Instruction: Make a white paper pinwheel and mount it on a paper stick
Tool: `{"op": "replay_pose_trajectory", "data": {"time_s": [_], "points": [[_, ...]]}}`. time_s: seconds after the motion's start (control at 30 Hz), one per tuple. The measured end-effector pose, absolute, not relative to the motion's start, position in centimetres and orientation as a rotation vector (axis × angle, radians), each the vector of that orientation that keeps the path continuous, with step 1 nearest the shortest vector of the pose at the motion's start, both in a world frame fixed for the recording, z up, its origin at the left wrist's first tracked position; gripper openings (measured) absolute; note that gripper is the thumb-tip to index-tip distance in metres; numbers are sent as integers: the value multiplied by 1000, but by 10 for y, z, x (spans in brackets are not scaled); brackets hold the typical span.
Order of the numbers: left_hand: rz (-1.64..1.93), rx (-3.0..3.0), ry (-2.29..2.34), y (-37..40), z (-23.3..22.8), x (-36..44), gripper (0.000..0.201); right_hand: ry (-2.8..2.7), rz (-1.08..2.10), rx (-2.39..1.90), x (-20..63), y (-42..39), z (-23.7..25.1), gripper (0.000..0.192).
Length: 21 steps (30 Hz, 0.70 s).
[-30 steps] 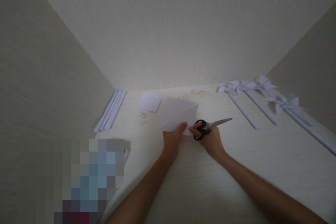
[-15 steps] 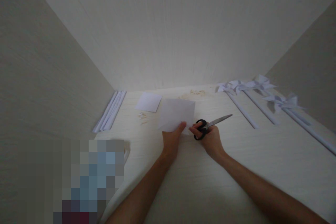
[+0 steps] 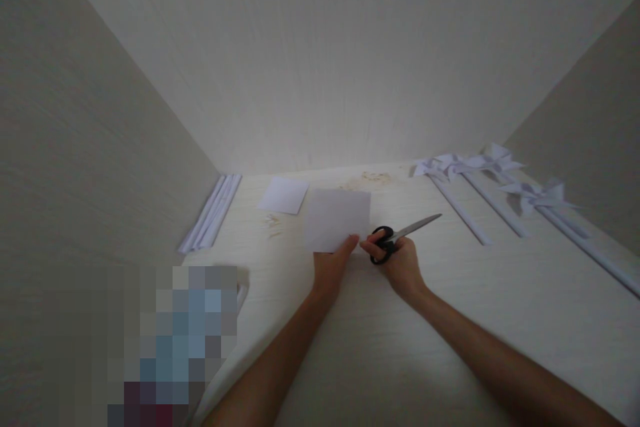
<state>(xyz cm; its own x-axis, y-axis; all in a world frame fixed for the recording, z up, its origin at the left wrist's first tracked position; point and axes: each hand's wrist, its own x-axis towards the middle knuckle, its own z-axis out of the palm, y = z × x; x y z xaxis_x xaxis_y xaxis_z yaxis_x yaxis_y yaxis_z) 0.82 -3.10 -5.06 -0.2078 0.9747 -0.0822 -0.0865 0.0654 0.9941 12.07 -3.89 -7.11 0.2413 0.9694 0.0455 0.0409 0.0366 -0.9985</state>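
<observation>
Your left hand [image 3: 329,270] pinches the sheet [image 3: 336,217] near its lower right corner; your right hand [image 3: 403,265], close beside it, grips the scissors [image 3: 407,231], blades pointing right. Left of the sheet lie paper [image 3: 284,195] and rolls [image 3: 211,213]; pinwheels [image 3: 537,197] lie far right.

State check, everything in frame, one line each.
Left hand: closed on the held paper
Held paper: gripped at its near edge
Right hand: closed around the scissors
Scissors: blades together, pointing away from the held paper
Loose paper: lying flat
Paper rolls: lying side by side
Pinwheels: lying with sticks
Small pale bits: scattered
</observation>
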Motion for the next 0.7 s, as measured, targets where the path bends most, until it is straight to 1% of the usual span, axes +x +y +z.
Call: {"op": "replay_pose_trajectory", "data": {"time_s": [0.1,0.2,0.33,0.47,0.7], "points": [[1370,979,1388,-30,-50,7,19,-1110,1024,-1289,121,-39,-68,20],[1410,991,1393,-29,-52,6,16,-1136,1145,-1271,125,-43,-66,23],[1441,964,1357,-27,-59,4,23,-1224,1337,-1284,134,-64,-64,32],[1504,886,1245,-23,-70,4,32,-1349,1341,-1326,143,-90,-59,32],[1504,745,1019,-21,-72,7,25,-1534,1449,-1238,144,-102,-52,36]]}}
